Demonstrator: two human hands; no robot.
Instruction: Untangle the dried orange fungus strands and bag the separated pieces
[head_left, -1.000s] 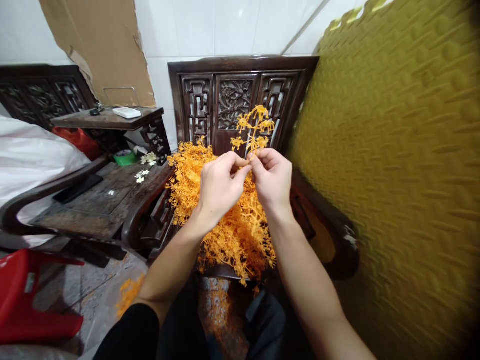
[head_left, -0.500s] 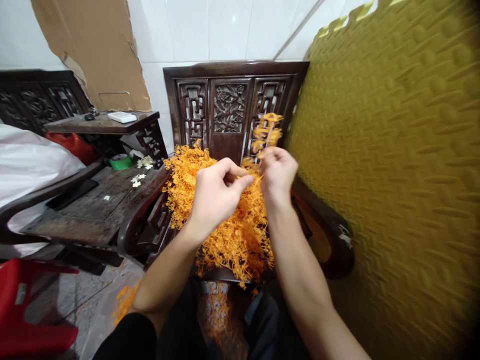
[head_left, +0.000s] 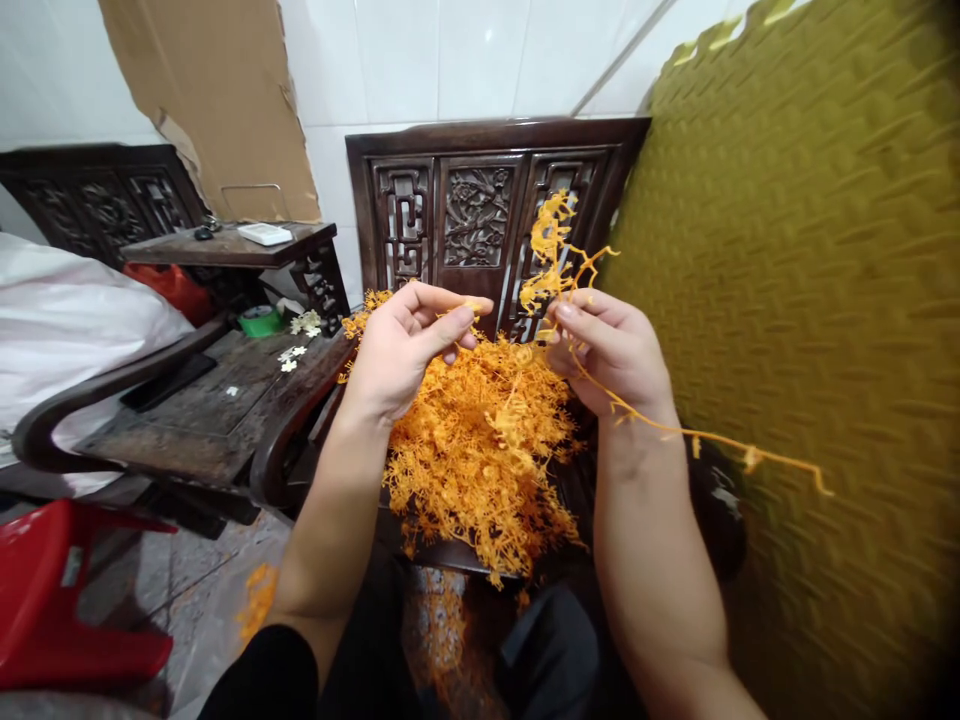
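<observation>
The sprig (head_left: 550, 232) stands right of the upper centre, pinched between the right hand's (head_left: 619, 345) thumb and fingers; its long stem crosses the wrist and could snag or snap against the mat (head_left: 810, 250), which crowds the right side. The left hand (head_left: 397, 350) pinches a small orange bit (head_left: 472, 307), easily lost if dropped into the similarly coloured pile (head_left: 480, 440) at centre. The chair back (head_left: 480, 133) blocks the far side; tape (head_left: 261, 321) lies left.
</observation>
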